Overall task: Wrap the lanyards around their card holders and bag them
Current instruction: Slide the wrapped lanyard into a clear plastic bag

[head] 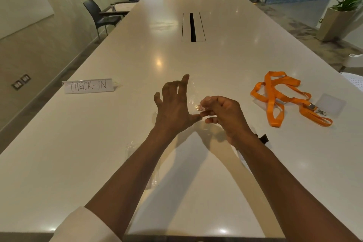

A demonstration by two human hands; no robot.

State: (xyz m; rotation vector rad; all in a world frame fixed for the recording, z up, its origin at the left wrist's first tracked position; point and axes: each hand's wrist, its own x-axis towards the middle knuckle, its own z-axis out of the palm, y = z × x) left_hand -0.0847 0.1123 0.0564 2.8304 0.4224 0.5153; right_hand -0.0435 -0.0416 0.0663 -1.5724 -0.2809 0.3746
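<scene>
A clear plastic bag (193, 94) lies on the white table (196, 61) between my hands. My right hand (222, 116) pinches its near edge with thumb and fingertips. My left hand (173, 108) has its fingers spread and straight over the bag's left side, and its thumb touches the edge next to my right fingertips. Orange lanyards (275, 96) lie tangled at the right, with a metal clip (320, 111) at one end. A clear card holder (332, 104) lies next to that clip. More clear plastic (135, 147) lies under my left forearm.
A folded paper sign reading CHECK-IN (88, 86) stands at the left. A cable slot (193, 27) runs along the table's middle. A small black object (263, 139) shows behind my right wrist. A dark chair (98, 15) stands beyond the table's left edge.
</scene>
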